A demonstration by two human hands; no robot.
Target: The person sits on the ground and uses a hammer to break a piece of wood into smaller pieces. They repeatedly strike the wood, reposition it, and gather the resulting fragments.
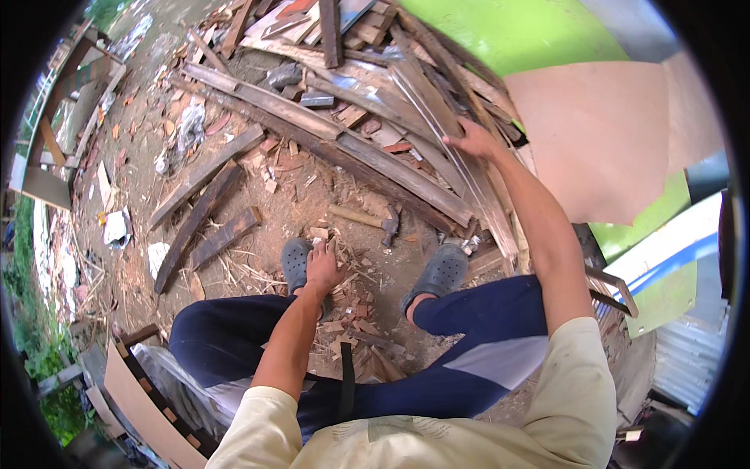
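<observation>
My left hand [323,267] reaches down beside the grey clog [295,264] on my left foot. Its fingers look stretched and apart, close to a small pale wood chip [319,233] on the ground. Out to the right, my right hand [473,141] grips the edge of a long wooden plank [461,166], which slants from the wood pile down toward my right foot. A hammer [367,222] with a wooden handle and dark head lies on the dirt ahead of my feet.
Long dark beams [320,148] cross the ground in front of the wood pile [367,39]. Shorter timbers [199,215] lie at the left. A pinkish-brown sheet [590,133] and a green panel [516,27] stand at the right. Wood scraps and litter surround my clogs.
</observation>
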